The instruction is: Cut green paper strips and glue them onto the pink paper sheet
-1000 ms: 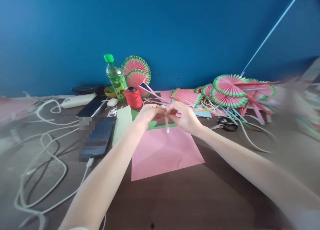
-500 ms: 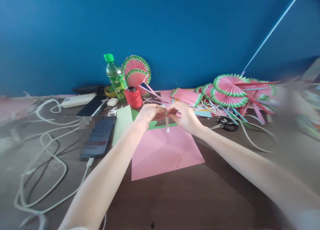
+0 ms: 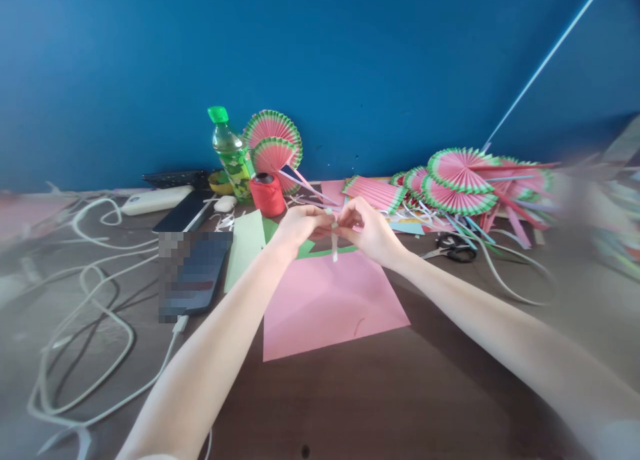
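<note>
A short whitish strip (image 3: 335,247) hangs down between my two hands, above the far edge of a pink paper sheet (image 3: 330,300). My left hand (image 3: 303,225) pinches it from the left, fingers pressed together. From the right, my right hand (image 3: 367,230) closes thumb and fingertips on the same strip. Whether the strip is tape or paper I cannot make out. Green paper (image 3: 306,249) lies partly hidden behind my left hand, with a pale green sheet (image 3: 245,247) to its left.
Folded pink-and-green paper fans (image 3: 463,180) lie at the back right, near black scissors (image 3: 457,248). A red spool (image 3: 267,195) and a green-capped bottle (image 3: 233,157) stand at the back. On the left are a phone (image 3: 197,273), a white power bank (image 3: 157,201) and looped cables (image 3: 133,340).
Both hands stay over the pink sheet with the strip between them. My right hand has shifted up slightly, and the strip's lower end hangs a touch higher.
</note>
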Motion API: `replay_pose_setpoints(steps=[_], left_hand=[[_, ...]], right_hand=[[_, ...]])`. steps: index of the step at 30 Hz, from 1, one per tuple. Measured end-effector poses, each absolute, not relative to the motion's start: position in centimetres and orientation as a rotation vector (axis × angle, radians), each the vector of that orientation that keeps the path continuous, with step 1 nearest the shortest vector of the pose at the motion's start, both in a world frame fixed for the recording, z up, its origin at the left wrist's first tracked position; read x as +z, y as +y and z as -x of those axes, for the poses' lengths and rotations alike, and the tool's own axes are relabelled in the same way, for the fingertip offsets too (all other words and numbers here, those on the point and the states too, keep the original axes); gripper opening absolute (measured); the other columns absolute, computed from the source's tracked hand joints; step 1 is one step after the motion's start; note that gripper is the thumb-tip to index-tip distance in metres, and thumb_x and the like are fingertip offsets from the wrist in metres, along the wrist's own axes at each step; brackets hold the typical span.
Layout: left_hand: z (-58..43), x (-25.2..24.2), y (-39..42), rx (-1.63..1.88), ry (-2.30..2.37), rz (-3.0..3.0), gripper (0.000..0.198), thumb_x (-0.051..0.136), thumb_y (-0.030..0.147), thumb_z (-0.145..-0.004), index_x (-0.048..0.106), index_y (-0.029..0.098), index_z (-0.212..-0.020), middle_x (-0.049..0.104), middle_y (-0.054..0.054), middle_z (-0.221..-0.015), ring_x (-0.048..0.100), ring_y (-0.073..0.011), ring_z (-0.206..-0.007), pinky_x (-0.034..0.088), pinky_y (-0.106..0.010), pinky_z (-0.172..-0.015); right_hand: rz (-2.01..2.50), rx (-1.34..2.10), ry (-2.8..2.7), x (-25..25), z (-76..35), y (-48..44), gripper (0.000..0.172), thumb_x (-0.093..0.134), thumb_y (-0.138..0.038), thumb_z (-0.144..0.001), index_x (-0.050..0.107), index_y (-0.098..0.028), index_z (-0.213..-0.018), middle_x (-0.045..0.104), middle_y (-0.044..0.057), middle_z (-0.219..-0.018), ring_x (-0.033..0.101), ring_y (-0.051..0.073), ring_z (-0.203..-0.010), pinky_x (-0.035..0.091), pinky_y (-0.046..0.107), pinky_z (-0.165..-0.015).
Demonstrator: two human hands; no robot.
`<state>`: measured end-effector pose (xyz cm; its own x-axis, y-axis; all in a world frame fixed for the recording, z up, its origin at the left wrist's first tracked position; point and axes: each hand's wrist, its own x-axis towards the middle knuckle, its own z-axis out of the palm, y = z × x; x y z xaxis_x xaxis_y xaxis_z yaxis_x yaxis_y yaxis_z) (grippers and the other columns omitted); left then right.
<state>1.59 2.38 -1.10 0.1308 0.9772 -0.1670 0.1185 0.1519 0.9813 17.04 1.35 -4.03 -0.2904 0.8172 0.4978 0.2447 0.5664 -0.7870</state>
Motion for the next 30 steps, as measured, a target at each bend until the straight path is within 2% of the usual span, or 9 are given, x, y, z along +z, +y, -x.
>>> replay_pose_setpoints(steps=[5,10,12,15,20,30], left_hand=[[-1.7,-1.1,1.9,0.973,1.253,-1.638,0.013,0.066,0.026,-0.06,0.058,0.017,-0.064,0.061,0.002,-0.057,0.055,-0.0114,-0.057,0.042,-0.023,-0.059],[-1.7,-0.8,1.3,0.946,1.223,-1.906,0.008,0.061,0.021,-0.062,0.055,0.018,-0.067,0.058,0.004,-0.054,0.051,-0.0098,-0.053,0.037,-0.021,-0.054],[-1.8,-0.9,1.4,0.965,1.231,-1.844,0.01,0.062,0.02,-0.061,0.055,0.018,-0.067,0.059,0.004,-0.054,0.052,-0.01,-0.053,0.039,-0.022,-0.055],[-1.9,-1.4,1.8,1.03,1.25,-1.546,0.015,0.066,0.022,-0.057,0.054,0.017,-0.066,0.06,0.003,-0.054,0.057,-0.0114,-0.055,0.044,-0.024,-0.059],[-1.9,-2.0,2.5,1.02,1.197,-1.139,0.014,0.068,0.02,-0.053,0.056,0.015,-0.06,0.063,0.0,-0.054,0.061,-0.0126,-0.056,0.049,-0.025,-0.065],[-1.9,-1.6,2.3,0.999,1.22,-1.008,0.011,0.067,0.018,-0.052,0.058,0.014,-0.056,0.062,-0.001,-0.054,0.062,-0.0136,-0.058,0.049,-0.027,-0.068]], right_hand=[[0.894,1.127,-1.687,-4.0,-17.4,2.2,0.044,0.074,-0.028,-0.058,0.035,-0.022,-0.078,0.053,-0.007,-0.064,0.052,0.009,-0.054,0.044,0.027,-0.054],[1.003,1.337,-1.625,-3.7,-17.8,2.5,0.048,0.078,-0.027,-0.049,0.038,-0.02,-0.075,0.054,-0.007,-0.063,0.053,0.01,-0.057,0.047,0.029,-0.058],[1.014,1.26,-1.668,-3.6,-17.8,2.4,0.046,0.078,-0.028,-0.051,0.039,-0.02,-0.074,0.053,-0.006,-0.063,0.053,0.01,-0.057,0.046,0.028,-0.056],[0.996,0.901,-1.82,-3.7,-17.7,2.1,0.035,0.073,-0.03,-0.061,0.04,-0.02,-0.071,0.051,-0.005,-0.063,0.049,0.009,-0.055,0.041,0.025,-0.054],[0.935,0.418,-1.981,-4.0,-17.7,1.6,0.015,0.059,-0.026,-0.076,0.046,-0.021,-0.071,0.053,-0.001,-0.069,0.05,0.012,-0.063,0.04,0.026,-0.059],[0.917,0.274,-2.014,-4.2,-17.4,1.3,0.004,0.056,-0.018,-0.078,0.053,-0.021,-0.076,0.058,0.001,-0.074,0.053,0.014,-0.068,0.041,0.027,-0.062]])
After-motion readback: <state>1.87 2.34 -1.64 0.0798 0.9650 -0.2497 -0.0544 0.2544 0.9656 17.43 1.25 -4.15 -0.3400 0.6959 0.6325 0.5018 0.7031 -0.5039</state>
